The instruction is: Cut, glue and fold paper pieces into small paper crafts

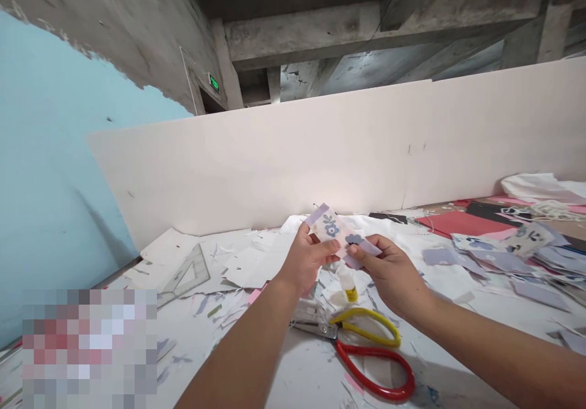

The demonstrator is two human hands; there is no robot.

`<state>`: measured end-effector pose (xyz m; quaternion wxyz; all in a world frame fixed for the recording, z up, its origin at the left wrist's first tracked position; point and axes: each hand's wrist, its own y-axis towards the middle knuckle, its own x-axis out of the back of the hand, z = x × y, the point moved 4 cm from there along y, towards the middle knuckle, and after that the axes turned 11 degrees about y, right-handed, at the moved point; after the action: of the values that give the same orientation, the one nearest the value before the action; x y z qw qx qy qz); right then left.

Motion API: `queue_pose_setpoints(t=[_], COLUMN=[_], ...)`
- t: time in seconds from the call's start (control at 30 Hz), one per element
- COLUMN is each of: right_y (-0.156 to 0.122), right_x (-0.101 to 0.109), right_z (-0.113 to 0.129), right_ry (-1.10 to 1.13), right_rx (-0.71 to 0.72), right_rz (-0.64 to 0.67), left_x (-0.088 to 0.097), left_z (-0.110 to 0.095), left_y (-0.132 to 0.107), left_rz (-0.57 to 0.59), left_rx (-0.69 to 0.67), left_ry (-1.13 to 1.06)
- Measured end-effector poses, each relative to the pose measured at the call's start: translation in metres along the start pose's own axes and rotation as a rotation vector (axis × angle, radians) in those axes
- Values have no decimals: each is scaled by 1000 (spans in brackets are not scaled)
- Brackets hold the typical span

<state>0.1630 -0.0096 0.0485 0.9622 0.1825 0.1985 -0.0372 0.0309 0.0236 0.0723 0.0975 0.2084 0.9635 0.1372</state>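
Both my hands hold a small paper piece (330, 228) printed with blue flowers and lilac bands, raised above the table. My left hand (306, 261) pinches its left side between thumb and fingers. My right hand (389, 272) grips its right end with closed fingers. Below the hands stands a small glue bottle (348, 287) with a yellow label. Scissors (366, 348) with one yellow and one red handle lie on the table just under my wrists.
White table (293, 372) strewn with paper scraps. A clear set square (187, 275) lies at left. Lilac and flowered paper pieces (503, 256) and red sheets (458, 223) pile up at right. A tall pale board (343, 152) walls off the back. A blurred patch covers the lower left.
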Motion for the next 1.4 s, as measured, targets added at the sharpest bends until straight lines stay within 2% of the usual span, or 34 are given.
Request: queue_pose_setpoints(t=[0.1, 0.2, 0.27, 0.33, 0.4, 0.5, 0.63, 0.83, 1.0, 1.2, 1.3, 1.4], right_y=[-4, -8, -14, -25, -37, -49, -51, -50, -43, -28, -28, -31], right_x=[-4, -9, -15, -20, -20, -16, -14, -13, -11, -8, -16, -25], right_z=[2, 12, 18, 16, 9, -7, -23, -21, -17, -5, -2, -1], right_ry=[-69, -178, -492, -996, -1236, -1400, -1490, -1456, -1347, -1095, -830, -378], right_rx=[-4, -23, -79, -169, -253, -311, -259, -338, -395, -486, -479, -458], right_rz=[32, 74, 181, 383, 510, 569, 645, 707, 691, 725, 738, 679], left_x=[-6, -1, 10, 23, 35, 43, 45, 53, 76, 105, 111, 108], left_z=[-3, -11, -21, -32, -40, -45, -44, -45, -49, -53, -54, -55], left_y=[-2, -1, 0, 1, 1, 2, 3, 3, 5, 6, 5, 5], left_rz=[-6, -50, -97, -164, -208, -245, -284, -325, -398, -491, -515, -511], left_rx=[-46, -86, -114, -138, -149, -160, -172, -173, -195, -202, -212, -211], left_ry=[-24, 3, 44, 85, 133, 193, 208, 225, 216, 172, 161, 153])
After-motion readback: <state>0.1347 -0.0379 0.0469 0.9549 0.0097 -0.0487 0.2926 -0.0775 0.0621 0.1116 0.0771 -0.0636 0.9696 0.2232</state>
